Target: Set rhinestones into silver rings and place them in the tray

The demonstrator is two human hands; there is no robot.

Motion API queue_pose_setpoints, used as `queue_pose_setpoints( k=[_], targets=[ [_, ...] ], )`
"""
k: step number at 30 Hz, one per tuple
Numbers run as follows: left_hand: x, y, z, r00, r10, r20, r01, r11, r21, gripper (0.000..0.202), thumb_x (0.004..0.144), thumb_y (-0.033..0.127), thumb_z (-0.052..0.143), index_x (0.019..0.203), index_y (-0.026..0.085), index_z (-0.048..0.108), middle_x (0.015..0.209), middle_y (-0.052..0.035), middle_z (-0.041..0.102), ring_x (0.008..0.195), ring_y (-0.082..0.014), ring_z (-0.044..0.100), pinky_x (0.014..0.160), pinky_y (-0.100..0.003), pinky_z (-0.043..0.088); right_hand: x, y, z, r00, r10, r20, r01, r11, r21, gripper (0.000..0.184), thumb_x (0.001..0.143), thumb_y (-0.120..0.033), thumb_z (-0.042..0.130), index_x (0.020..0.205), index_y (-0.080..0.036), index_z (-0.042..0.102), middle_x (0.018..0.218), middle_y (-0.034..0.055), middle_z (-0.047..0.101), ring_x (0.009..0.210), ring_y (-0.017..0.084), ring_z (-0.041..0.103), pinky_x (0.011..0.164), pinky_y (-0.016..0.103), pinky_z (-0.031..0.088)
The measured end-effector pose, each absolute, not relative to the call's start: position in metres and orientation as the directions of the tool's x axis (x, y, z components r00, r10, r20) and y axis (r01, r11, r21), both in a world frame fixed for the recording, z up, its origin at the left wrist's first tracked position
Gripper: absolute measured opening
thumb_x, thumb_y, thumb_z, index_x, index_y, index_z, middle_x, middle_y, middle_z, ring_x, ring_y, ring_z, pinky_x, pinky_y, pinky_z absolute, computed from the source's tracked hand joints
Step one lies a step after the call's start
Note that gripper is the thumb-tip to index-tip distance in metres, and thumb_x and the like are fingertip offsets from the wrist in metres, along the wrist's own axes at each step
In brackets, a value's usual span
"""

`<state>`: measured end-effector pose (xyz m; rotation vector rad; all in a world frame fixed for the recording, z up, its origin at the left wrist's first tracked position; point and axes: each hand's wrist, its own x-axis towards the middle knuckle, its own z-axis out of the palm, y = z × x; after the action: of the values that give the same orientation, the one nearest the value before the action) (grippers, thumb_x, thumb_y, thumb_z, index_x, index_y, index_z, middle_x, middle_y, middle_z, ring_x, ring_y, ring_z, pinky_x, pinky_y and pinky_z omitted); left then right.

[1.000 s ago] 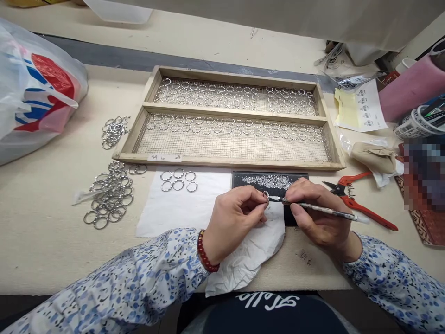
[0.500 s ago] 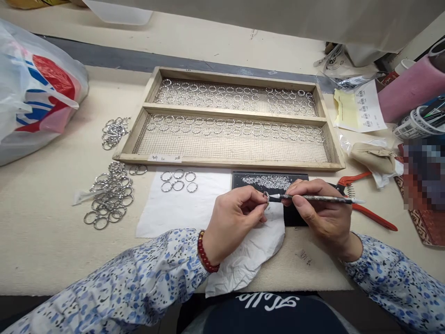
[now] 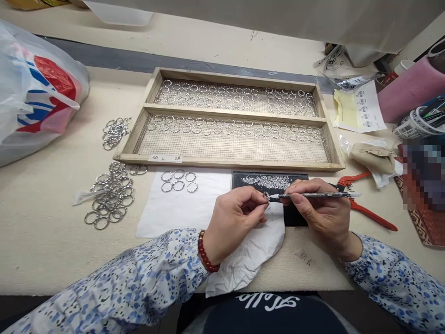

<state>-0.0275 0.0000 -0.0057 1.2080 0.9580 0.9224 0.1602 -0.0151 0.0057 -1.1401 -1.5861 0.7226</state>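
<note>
Between thumb and fingers, my left hand (image 3: 233,222) pinches a small silver ring (image 3: 267,196) above the white paper (image 3: 194,206). My right hand (image 3: 321,215) grips a slim pen-like tool (image 3: 318,195) with a dark patterned shaft, and its white tip meets the ring or lies right beside it. Just beyond my hands, a ribbed black tray (image 3: 295,215) carries a scatter of tiny shiny stones (image 3: 267,180). Several more silver rings (image 3: 178,185) are set out in two rows on the paper, left of my left hand.
A wooden mesh-bottomed frame (image 3: 229,163) holding rows of rings stands behind the paper. Piles of rings (image 3: 111,197) lie to its left, near a plastic bag (image 3: 38,93). Red-handled pliers (image 3: 373,214) rest right of my right hand, with a cup of tools (image 3: 413,124) farther back.
The pen-like tool has tilted slightly and shifted a little left, with its rear end higher. My left hand holds the ring in nearly the same place.
</note>
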Motion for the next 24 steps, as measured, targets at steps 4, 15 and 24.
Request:
queue_pose_setpoints(
  k=[4,15,24],
  targets=[
    [-0.0275,0.0002,-0.0055,0.330,0.938,-0.103,-0.059,0.130,0.990,0.003,0.078,0.015,0.067,0.078,0.013,0.065,0.084,-0.0046,0.067,0.058,-0.0126,0.069,0.053,-0.024,0.062,0.1612,-0.0151,0.0049,-0.047,0.923,0.381,0.340,0.374,-0.863,0.008,0.087,-0.013,0.064,0.089,-0.019,0.068,0.077,0.0018,0.066,0.077,0.017,0.064,0.075,0.035,0.053],
    [-0.0268,-0.0002,-0.0049,0.332,0.937,-0.107,-0.059,0.134,0.989,0.003,0.078,0.014,0.067,0.077,0.013,0.064,0.084,-0.0046,0.066,0.058,-0.0125,0.068,0.053,-0.024,0.062,0.1613,-0.0165,0.0065,-0.059,0.920,0.389,0.356,0.383,-0.852,0.009,0.086,-0.012,0.064,0.090,-0.019,0.068,0.079,0.0023,0.066,0.079,0.018,0.065,0.075,0.034,0.053],
    [-0.0266,0.0001,-0.0052,0.328,0.938,-0.109,-0.056,0.135,0.989,0.003,0.077,0.015,0.067,0.077,0.014,0.064,0.083,-0.0045,0.066,0.058,-0.0125,0.068,0.052,-0.024,0.062,0.1612,-0.0161,0.0071,-0.076,0.915,0.396,0.357,0.396,-0.846,0.008,0.086,-0.013,0.063,0.090,-0.019,0.067,0.080,0.0031,0.067,0.078,0.018,0.065,0.072,0.034,0.054]
  ],
)
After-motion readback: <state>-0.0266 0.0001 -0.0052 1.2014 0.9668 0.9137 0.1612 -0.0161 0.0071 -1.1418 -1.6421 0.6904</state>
